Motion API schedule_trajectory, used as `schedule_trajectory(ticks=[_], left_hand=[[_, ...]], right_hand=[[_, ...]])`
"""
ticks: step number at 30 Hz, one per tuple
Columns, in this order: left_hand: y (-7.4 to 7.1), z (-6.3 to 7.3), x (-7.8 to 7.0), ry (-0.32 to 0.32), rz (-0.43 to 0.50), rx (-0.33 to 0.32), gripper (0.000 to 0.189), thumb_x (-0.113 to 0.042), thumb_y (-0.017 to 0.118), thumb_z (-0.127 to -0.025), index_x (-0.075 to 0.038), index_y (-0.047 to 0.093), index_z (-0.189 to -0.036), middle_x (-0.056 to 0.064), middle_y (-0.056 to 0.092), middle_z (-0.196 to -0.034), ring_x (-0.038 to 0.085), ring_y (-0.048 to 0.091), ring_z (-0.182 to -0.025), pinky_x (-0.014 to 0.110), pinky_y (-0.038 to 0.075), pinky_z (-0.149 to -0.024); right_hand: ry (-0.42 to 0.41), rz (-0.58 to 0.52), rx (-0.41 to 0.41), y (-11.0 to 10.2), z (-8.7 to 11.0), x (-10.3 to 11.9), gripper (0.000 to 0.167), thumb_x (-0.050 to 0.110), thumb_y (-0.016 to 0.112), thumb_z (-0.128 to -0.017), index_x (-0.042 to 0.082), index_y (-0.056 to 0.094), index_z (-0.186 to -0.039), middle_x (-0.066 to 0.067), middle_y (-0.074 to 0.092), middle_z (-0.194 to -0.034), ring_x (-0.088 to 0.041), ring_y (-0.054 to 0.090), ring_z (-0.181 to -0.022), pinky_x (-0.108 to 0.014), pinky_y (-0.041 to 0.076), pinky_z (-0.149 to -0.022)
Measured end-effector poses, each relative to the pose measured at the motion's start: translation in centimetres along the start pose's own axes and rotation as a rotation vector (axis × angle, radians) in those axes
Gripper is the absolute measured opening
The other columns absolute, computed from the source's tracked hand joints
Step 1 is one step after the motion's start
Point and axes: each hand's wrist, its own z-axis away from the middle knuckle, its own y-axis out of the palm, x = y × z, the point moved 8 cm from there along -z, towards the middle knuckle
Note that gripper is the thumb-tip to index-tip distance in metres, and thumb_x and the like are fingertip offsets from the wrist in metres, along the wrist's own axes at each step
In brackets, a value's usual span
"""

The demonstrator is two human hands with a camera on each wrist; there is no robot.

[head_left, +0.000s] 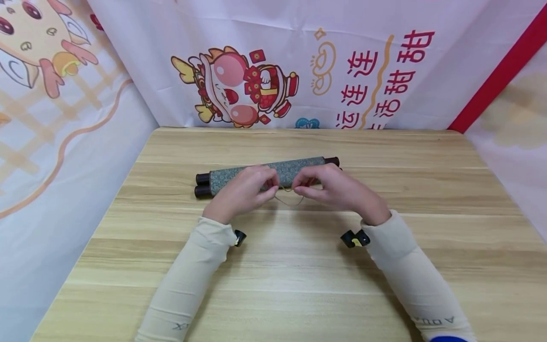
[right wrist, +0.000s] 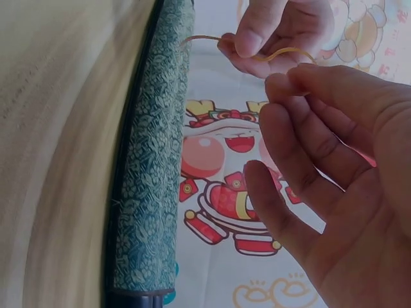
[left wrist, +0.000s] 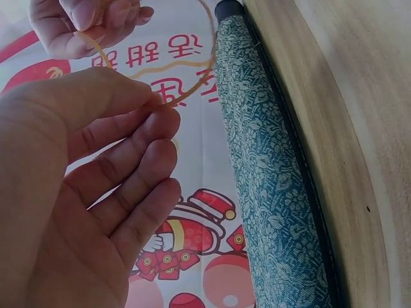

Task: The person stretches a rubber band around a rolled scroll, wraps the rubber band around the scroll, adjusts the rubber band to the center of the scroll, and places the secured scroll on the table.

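A rolled scroll [head_left: 292, 170] in blue-green floral cloth lies across the table, with dark knobs [head_left: 202, 191] at its ends. In front of it, my left hand [head_left: 248, 190] pinches one side of a thin yellowish rubber band [head_left: 289, 204] between thumb and index finger. My right hand [head_left: 337, 190] pinches the other side of the same band, which hangs as a slack loop between the hands. The left wrist view shows the band [left wrist: 192, 92] curving out from the left fingertips beside the scroll [left wrist: 270, 167]. The remaining right fingers are loosely bent in the right wrist view.
The wood-grain table [head_left: 282, 285] extends around both forearms. Behind it hangs a white printed cloth [head_left: 265, 28] with a cartoon figure and red characters; another printed cloth [head_left: 98, 156] hangs at the left. Small black devices [head_left: 355, 238] sit at the wrists.
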Motion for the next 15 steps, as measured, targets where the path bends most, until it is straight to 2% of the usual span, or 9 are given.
schedule_trajectory(ticks=[6,10,15], left_hand=[[0.16,-0.03,0.17,-0.016,0.001,0.014,0.006,-0.012,0.068,-0.101,-0.01,0.073,-0.102,0.001,0.071,-0.099,0.015,0.065,-0.094,0.033,0.058,-0.088],[0.4,-0.06,0.23,-0.024,0.005,0.027,0.005,-0.013,0.066,-0.102,-0.011,0.071,-0.101,0.0,0.071,-0.099,0.015,0.064,-0.093,0.032,0.057,-0.087],[0.86,-0.19,0.14,-0.026,0.013,0.046,0.007,-0.013,0.065,-0.102,-0.012,0.071,-0.1,0.0,0.071,-0.098,0.016,0.064,-0.092,0.033,0.057,-0.087]], right_hand=[[-0.012,-0.061,-0.005,0.15,0.09,0.05,0.008,0.017,0.071,-0.102,0.016,0.077,-0.107,-0.005,0.077,-0.095,-0.012,0.068,-0.084,-0.04,0.06,-0.08],[-0.003,-0.113,-0.022,0.06,0.17,-0.05,0.008,0.02,0.071,-0.102,0.015,0.077,-0.106,-0.001,0.074,-0.09,-0.015,0.067,-0.082,-0.038,0.059,-0.08],[0.017,-0.188,-0.032,0.03,0.17,-0.23,0.009,0.022,0.069,-0.103,0.015,0.075,-0.103,0.001,0.072,-0.085,-0.024,0.072,-0.081,-0.032,0.057,-0.072]])
